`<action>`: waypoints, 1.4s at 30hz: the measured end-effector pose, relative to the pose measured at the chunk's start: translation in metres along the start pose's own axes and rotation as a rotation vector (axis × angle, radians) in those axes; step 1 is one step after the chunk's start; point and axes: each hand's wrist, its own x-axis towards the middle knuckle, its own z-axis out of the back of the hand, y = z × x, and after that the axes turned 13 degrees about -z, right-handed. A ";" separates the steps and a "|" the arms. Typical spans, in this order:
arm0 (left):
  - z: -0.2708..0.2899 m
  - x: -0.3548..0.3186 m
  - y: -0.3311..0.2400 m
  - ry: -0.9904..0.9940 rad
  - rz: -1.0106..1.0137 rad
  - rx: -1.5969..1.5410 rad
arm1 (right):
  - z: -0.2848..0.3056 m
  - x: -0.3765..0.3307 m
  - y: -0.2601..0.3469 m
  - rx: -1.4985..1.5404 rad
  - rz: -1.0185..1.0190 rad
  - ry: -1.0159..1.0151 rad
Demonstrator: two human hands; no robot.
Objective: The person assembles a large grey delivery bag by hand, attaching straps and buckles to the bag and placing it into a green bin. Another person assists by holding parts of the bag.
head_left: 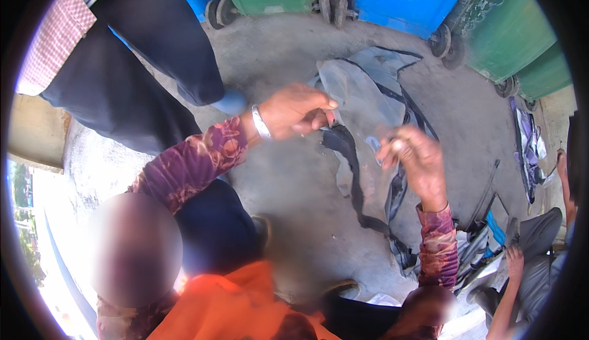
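A: What's on the far left?
B: A person (132, 64) in dark trousers and a checked shirt, standing on the concrete floor (288, 174)

A: And the left hand (297, 112)?
B: Forearm in a patterned sleeve, bangle at the wrist, stretched up and rightward; thumb and fingers pinch the edge of a clear plastic bag (359, 104)

A: Where's the bag?
B: Held up between both hands above the floor, over grey cloth (392, 70) with black straps (350, 168)

A: The right hand (414, 159)?
B: Raised from below, back toward the camera, fingers curled and closed on the bag's right edge

A: Further right?
B: Green and blue wheeled bins (509, 33) behind, and a seated person (534, 260) at the lower right
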 end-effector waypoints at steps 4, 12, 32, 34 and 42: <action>-0.011 0.011 0.008 0.194 -0.128 -0.031 | 0.010 -0.010 0.007 -0.127 0.197 0.048; -0.038 0.033 0.030 0.222 -0.128 0.078 | -0.080 -0.110 -0.218 -0.854 0.080 0.628; -0.072 0.004 0.024 0.357 -0.315 0.407 | -0.005 -0.053 0.028 -0.401 -0.503 -0.052; -0.074 0.004 0.023 0.385 -0.360 0.407 | -0.006 -0.061 0.025 -0.346 -0.459 -0.076; -0.067 0.014 0.016 0.594 -1.079 0.761 | -0.002 -0.075 0.005 0.056 -0.513 -0.046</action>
